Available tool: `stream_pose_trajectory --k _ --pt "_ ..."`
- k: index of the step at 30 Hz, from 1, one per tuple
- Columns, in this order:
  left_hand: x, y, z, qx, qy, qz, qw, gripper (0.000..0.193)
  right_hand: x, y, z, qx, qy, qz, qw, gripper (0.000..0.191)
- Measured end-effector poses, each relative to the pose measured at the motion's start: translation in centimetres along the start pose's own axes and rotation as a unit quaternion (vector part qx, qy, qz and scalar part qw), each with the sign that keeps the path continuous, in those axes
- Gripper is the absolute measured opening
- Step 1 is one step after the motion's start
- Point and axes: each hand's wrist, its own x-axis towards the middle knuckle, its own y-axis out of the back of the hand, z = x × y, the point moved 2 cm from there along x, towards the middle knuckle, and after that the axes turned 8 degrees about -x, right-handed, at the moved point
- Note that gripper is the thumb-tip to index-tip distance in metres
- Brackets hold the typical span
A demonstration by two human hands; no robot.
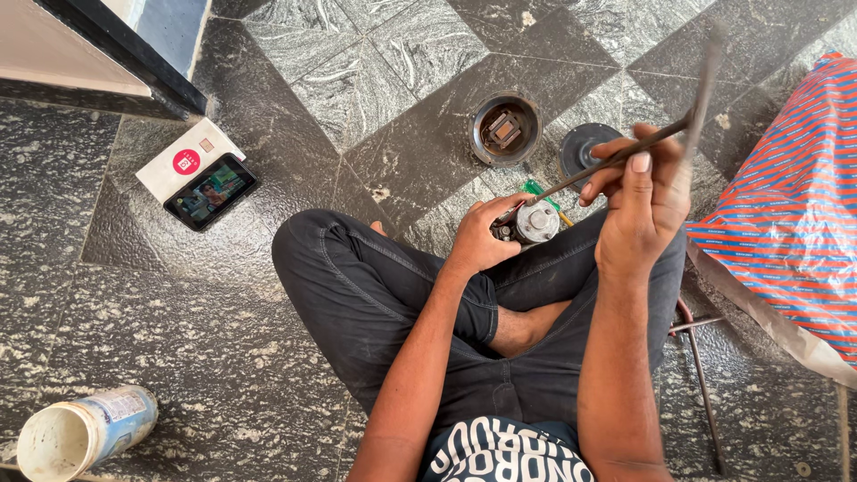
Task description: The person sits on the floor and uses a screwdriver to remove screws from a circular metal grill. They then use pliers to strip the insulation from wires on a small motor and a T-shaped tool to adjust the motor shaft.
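Motor part (534, 221), a small round metal piece with a pale flat face, sits over your crossed legs, just above your knee. Your left hand (479, 237) is clenched around its left side, holding it steady with the flat face turned up toward you. Your right hand (644, 198) is closed around a thin dark rod (616, 158), gripping it near its upper end. That rod's long axis runs on a slant, from your right hand down and to the left, and its lower tip meets the top of the motor part. So the part lies down-left of your right hand, and your left hand is the nearer of the two, already touching it.

Farther out on the stone floor (268, 375), a round black housing (505, 129) lies open side up, and a dark round cap (585, 147) lies just beside it to the right. Off to the left, well apart, a phone (212, 191) rests against a white box (183, 161). A striped sack (790, 223) lies at your right.
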Motion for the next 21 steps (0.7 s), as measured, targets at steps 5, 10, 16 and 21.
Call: stream_pose_trajectory --k 5,10,16,21 --pt "0.09 -0.01 0.06 0.004 0.004 0.0 1.0 0.078 0.06 -0.33 -0.35 0.032 -0.005 0.002 0.999 0.019" --pt "0.1 0.06 0.09 0.001 -0.012 0.006 1.0 0.077 -0.09 -0.5 -0.04 0.011 0.015 0.01 1.0 0.026" --pt "0.04 0.04 0.04 -0.001 -0.006 0.001 1.0 0.076 -0.26 -0.27 0.1 -0.013 0.024 0.018 0.999 0.019" --pt "-0.01 0.03 0.09 0.0 0.012 0.002 1.0 0.078 -0.14 -0.28 0.08 -0.032 -0.005 0.012 0.999 0.019"
